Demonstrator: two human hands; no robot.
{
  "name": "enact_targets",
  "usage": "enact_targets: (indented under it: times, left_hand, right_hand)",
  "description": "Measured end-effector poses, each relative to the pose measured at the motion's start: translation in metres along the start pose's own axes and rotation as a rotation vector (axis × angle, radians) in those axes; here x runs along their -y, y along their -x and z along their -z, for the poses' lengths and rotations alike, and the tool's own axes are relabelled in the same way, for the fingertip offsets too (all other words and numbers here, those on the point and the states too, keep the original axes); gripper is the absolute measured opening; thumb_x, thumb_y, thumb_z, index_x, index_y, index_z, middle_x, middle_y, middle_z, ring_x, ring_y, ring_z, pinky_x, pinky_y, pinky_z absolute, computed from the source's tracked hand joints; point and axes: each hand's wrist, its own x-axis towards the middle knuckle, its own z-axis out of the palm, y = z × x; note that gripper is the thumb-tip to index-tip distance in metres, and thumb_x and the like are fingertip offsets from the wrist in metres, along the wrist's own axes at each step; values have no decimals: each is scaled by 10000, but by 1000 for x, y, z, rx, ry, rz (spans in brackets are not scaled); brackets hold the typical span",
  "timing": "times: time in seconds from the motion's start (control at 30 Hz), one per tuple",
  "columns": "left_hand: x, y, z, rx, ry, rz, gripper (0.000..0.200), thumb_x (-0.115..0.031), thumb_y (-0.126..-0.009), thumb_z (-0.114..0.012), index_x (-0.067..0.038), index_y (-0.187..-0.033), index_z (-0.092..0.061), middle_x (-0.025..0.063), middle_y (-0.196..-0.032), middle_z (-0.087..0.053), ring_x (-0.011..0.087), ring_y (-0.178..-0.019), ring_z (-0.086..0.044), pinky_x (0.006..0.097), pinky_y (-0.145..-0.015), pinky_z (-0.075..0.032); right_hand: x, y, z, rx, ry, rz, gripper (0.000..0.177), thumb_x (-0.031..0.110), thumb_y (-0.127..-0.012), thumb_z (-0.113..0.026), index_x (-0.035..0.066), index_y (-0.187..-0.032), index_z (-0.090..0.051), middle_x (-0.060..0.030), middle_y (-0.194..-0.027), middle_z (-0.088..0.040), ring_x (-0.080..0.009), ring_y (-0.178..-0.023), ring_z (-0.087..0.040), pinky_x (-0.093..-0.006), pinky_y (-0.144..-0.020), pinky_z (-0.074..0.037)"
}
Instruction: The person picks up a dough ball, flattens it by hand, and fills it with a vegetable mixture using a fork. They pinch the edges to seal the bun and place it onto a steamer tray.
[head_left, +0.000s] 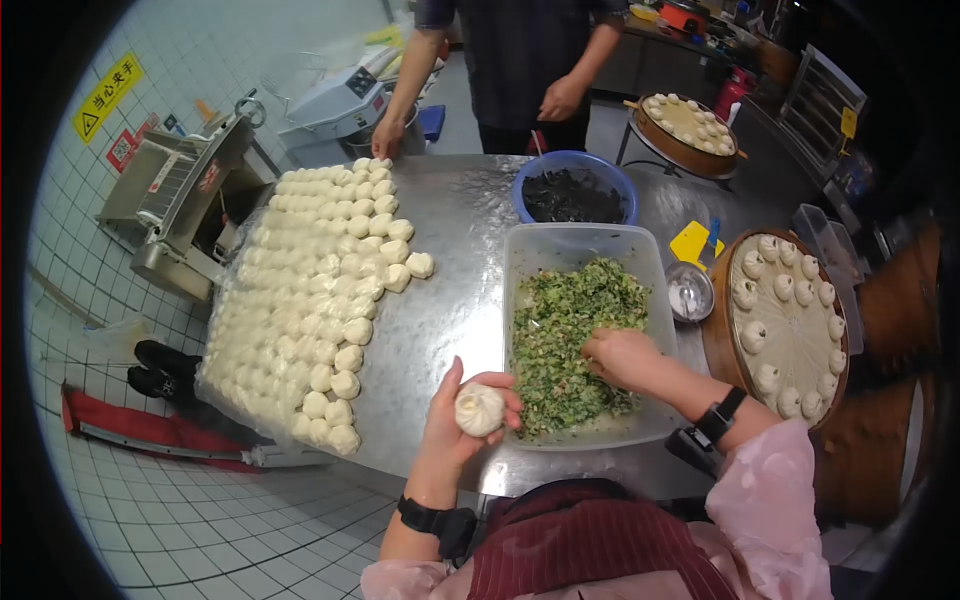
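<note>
A pleated bun (pixel 480 411) rests in my left hand (pixel 453 425), the fingers curled round its far side and the thumb raised beside it. Over the right part of a clear plastic tub (pixel 655 262) is my right hand (pixel 622 358), its fingers drawn together and touching the chopped green filling (pixel 570 330). What those fingertips hold, if anything, is hidden. Many pale dough balls (pixel 345 385) lie in rows to the left, mostly beneath plastic film (pixel 260 310).
A bamboo steamer (pixel 735 370) with pleated buns stands at right, near a metal bowl (pixel 690 290) and yellow scraper (pixel 695 245). Beyond the tub sits a blue basin (pixel 575 160) of dark filling. Opposite, another person's hand (pixel 388 137) touches the far dough balls.
</note>
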Motion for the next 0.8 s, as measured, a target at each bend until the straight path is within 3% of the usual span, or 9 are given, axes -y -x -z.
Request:
enact_targets:
  times: [0.07, 0.17, 0.3, 0.37, 0.57, 0.7, 0.77, 0.8]
  left_hand:
    - [-2, 5, 5, -123, 61, -85, 682, -570, -947, -254, 6, -978, -617, 220, -789, -637, 309, -637, -642, 266, -359, -405]
    - [0, 9, 14, -148, 37, -80, 672, -566, -948, -260, 1, -971, -621, 215, -794, -641, 298, -640, -645, 263, -368, -408]
    - [1, 8, 23, -134, 56, -37, 671, -568, -948, -261, -1, -975, -618, 206, -797, -644, 284, -640, -647, 265, -383, -419]
    - [-1, 6, 26, -54, 59, 0, 667, -545, -958, -221, 8, -1007, -592, 177, -809, -654, 276, -668, -655, 285, -424, -425]
    - [-9, 0, 22, -16, 44, -7, 654, -528, -965, -216, 8, -1016, -588, 164, -799, -653, 259, -663, -655, 268, -418, -422]
    - [-13, -2, 19, -9, 43, 16, 632, -512, -970, -223, 6, -1022, -582, 158, -792, -654, 250, -663, -656, 268, -424, -438]
    - [-15, -3, 14, -5, 14, 13, 627, -510, -971, -226, 4, -1019, -581, 157, -794, -655, 248, -665, -657, 267, -423, -440]
    - [-15, -5, 10, 3, -19, 12, 622, -507, -971, -228, 3, -1017, -581, 156, -796, -656, 246, -666, -657, 266, -423, -442]
  right_hand:
    - [-1, -10, -11, 76, 33, 4, 150, 183, -781, -621, 48, -846, -637, -131, -879, -631, -310, -830, -627, -412, -728, -509]
    - [6, -22, -15, 156, 26, 15, 157, 177, -774, -614, 32, -831, -626, -134, -881, -632, -314, -834, -630, -413, -726, -512]
    - [14, -40, -25, 113, 28, 7, 159, 168, -774, -600, 29, -844, -634, -135, -884, -632, -316, -836, -632, -411, -729, -513]
    - [15, -50, -34, 220, 181, -25, 151, 148, -773, -584, 33, -853, -641, -126, -866, -637, -289, -851, -637, -401, -715, -516]
    - [16, -60, -55, 165, 328, 160, 106, 122, -757, -571, 65, -765, -660, -95, -855, -658, -233, -801, -655, -378, -676, -522]
    - [12, -58, -41, 108, 347, 125, 109, 138, -741, -584, 89, -731, -681, -82, -806, -669, -231, -737, -657, -373, -662, -518]
    - [17, -55, -5, 106, -64, -109, 108, 159, -729, -603, 119, -746, -702, -75, -734, -665, -231, -704, -656, -370, -643, -512]
    - [10, -52, 0, 39, -409, -161, 106, 181, -725, -617, 141, -753, -710, -68, -689, -659, -245, -667, -648, -375, -627, -506]
